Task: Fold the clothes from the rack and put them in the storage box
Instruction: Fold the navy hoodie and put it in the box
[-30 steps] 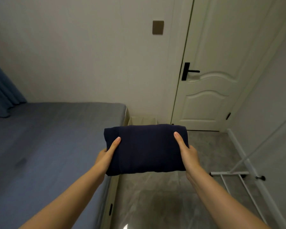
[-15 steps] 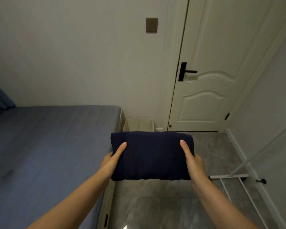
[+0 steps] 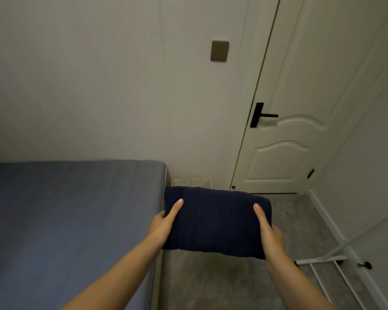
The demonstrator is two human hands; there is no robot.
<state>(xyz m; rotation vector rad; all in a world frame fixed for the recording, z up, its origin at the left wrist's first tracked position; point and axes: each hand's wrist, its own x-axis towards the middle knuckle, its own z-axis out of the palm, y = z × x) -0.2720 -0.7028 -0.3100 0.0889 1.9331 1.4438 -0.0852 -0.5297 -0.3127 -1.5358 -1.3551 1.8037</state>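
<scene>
A folded navy garment (image 3: 215,222) hangs in the air between both hands, above the grey floor beside the bed. My left hand (image 3: 166,222) grips its left end, thumb on top and fingers hidden underneath. My right hand (image 3: 270,233) grips its right end the same way. Just beyond the garment, a beige storage box (image 3: 192,182) stands on the floor against the wall, in the gap between the bed and the door; only its top rim shows.
A bed with a blue sheet (image 3: 65,220) fills the left. A white door (image 3: 300,108) with a black handle stands at the right. The white base of the drying rack (image 3: 323,271) lies at the lower right along the wall.
Both hands have carried the garment forward toward the storage box, which the garment now mostly covers. The view has moved closer to the wall and door.
</scene>
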